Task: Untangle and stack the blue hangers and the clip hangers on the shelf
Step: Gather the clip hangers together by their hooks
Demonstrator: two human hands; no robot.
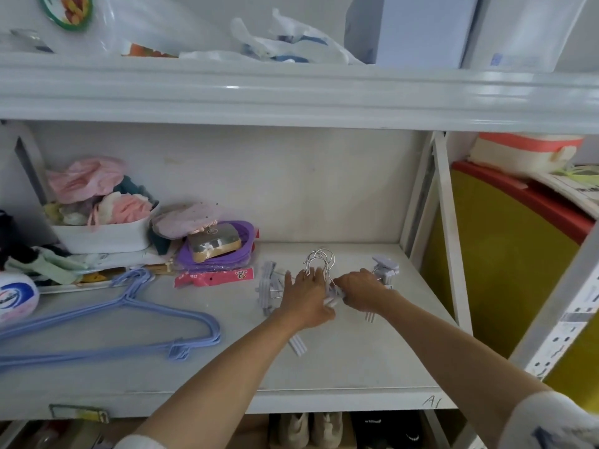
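Observation:
A stack of blue hangers (pixel 136 314) lies flat on the left half of the white shelf (pixel 356 367), hooks pointing to the back. On the right half lies a bundle of pale lilac clip hangers (pixel 269 283) with silver wire hooks (pixel 319 259) standing up at the back. My left hand (pixel 304 301) rests on the middle of this bundle, fingers spread over the hook stems. My right hand (pixel 361 291) grips the bundle's bars from the right. A clip end (pixel 385 267) sticks out beyond my right hand, and bar ends (pixel 298 346) show under my left wrist.
A white basket of cloths (pixel 100 234) and purple items with a tin (pixel 215 244) crowd the shelf's back left, with a red packet (pixel 214 277) in front. A white bottle (pixel 16 298) lies at far left. A shelf post (pixel 449 228) stands right; another shelf hangs overhead.

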